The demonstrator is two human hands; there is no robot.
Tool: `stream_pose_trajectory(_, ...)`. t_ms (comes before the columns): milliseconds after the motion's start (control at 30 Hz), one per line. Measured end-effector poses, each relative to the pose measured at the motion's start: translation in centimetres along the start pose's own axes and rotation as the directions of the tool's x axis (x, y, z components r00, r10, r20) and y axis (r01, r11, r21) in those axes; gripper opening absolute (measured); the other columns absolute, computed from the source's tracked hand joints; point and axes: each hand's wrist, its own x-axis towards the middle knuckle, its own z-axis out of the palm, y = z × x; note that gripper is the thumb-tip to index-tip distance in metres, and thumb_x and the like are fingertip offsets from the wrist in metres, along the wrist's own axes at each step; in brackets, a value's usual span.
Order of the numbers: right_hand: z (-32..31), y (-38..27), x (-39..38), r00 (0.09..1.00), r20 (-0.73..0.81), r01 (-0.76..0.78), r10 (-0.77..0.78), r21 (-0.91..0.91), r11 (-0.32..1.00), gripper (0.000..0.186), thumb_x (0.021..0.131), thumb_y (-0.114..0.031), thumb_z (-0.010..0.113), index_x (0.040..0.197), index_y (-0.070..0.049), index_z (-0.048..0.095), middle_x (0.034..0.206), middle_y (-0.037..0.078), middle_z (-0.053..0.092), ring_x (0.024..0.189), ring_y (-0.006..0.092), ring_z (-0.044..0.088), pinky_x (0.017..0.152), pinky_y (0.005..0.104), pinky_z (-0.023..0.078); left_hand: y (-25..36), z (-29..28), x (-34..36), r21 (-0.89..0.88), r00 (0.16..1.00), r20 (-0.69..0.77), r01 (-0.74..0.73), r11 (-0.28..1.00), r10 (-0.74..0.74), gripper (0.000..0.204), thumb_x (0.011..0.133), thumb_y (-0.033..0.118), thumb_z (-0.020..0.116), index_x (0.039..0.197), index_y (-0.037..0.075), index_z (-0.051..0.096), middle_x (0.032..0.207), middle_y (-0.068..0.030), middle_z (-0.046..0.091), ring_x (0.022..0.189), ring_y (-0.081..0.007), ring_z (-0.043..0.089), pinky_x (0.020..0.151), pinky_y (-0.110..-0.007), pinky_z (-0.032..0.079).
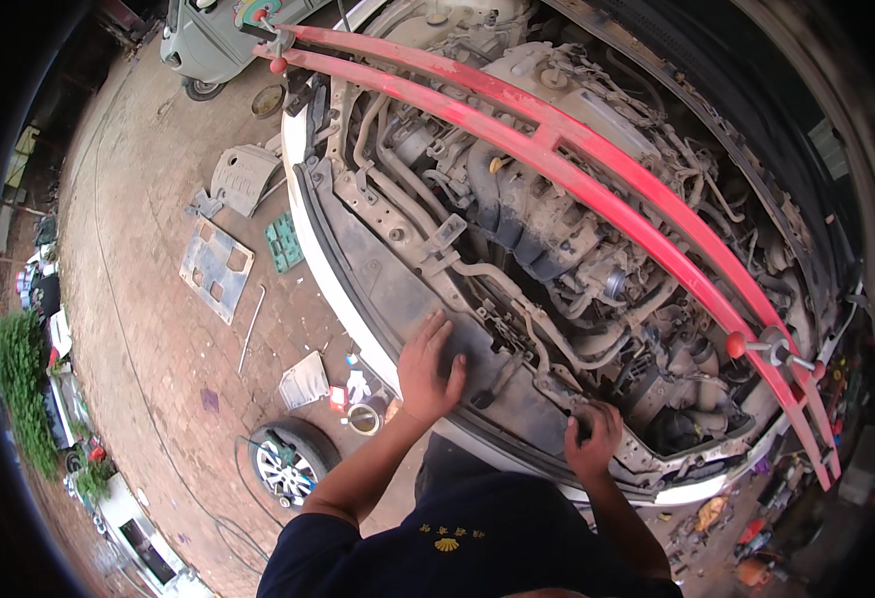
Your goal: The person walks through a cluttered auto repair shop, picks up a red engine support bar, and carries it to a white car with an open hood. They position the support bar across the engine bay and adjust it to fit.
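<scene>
My left hand (432, 369) lies flat on the dusty black plastic panel (362, 254) along the front of a car's engine bay, thumb held apart from the fingers. Over to the right, my right hand (595, 441) rests at the front edge of the bay, near the metal front crossmember (397, 224). Its fingers are slightly bent, the thumb stands apart, and no held object shows. Beyond both hands sits the dirty engine (547, 214) with its hoses exposed. Across the bay runs a red metal support beam (597, 184) with clamps at its ends.
The white bumper edge (330, 309) lies against my body. On the brick floor at left are a wheel (288, 463), a metal plate (216, 269), a green tool case (283, 242), a long bar (251, 329) and a cup (363, 420). Scattered parts (756, 533) lie at lower right.
</scene>
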Motion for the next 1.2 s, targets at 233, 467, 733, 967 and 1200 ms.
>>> stream_pose_trajectory(233,-0.2,0.1,-0.8,0.999,-0.005,-0.047,0.047,-0.038,0.998,0.028,0.074,-0.016,0.072,0.097,-0.002,0.061,0.098,0.015,0.065,0.095,0.0348,0.060,0.083,0.0446,0.048,0.3,0.3,-0.8,-0.046,0.999,-0.031,-0.040,0.998,0.039,0.046,0.082,0.014,0.064,0.126,0.001,0.056,0.131,-0.0229,0.057,0.117,-0.0431,0.056,0.099,-0.046,0.044)
stream_pose_trajectory(467,-0.4,0.6,-1.6,0.989,-0.133,-0.062,0.065,0.026,0.998,0.030,0.075,-0.021,0.073,0.097,-0.004,0.063,0.094,0.013,0.065,0.092,0.0329,0.061,0.081,0.0424,0.048,-0.3,1.8,-1.6,-0.023,0.992,-0.023,-0.124,0.992,0.124,0.040,0.087,0.016,0.061,0.123,-0.002,0.058,0.130,-0.0235,0.058,0.120,-0.0425,0.055,0.102,-0.045,0.042)
stream_pose_trajectory(733,-1.5,1.6,-3.0,0.952,-0.264,-0.065,0.158,0.329,0.942,0.033,0.076,-0.017,0.075,0.104,-0.004,0.063,0.095,0.015,0.065,0.086,0.0352,0.062,0.076,0.0413,0.050,-0.6,2.7,-2.1,0.089,0.995,0.068,-0.078,0.993,0.072,0.041,0.091,0.017,0.059,0.126,-0.003,0.057,0.132,-0.0229,0.057,0.123,-0.0385,0.054,0.106,-0.042,0.040)
stream_pose_trajectory(967,-9.3,4.9,-9.8,0.923,-0.305,-0.016,0.236,0.580,0.815,0.034,0.073,-0.012,0.076,0.104,-0.003,0.065,0.093,0.014,0.067,0.084,0.0327,0.063,0.077,0.0380,0.050,5.5,3.3,-4.2,0.183,0.955,0.224,-0.237,0.954,0.194,0.044,0.094,0.019,0.056,0.131,-0.005,0.052,0.141,-0.0248,0.049,0.128,-0.0415,0.048,0.108,-0.046,0.037)
stream_pose_trajectory(1200,-14.4,13.7,-18.8,0.860,-0.408,-0.108,0.307,0.444,0.890,0.035,0.069,-0.017,0.077,0.100,-0.005,0.065,0.088,0.011,0.066,0.072,0.0284,0.061,0.066,0.0375,0.048,11.4,8.3,-8.7,0.192,0.845,0.477,-0.366,0.910,0.240,0.051,0.101,0.033,0.047,0.137,-0.003,0.047,0.144,-0.0249,0.044,0.131,-0.0432,0.044,0.111,-0.047,0.033)
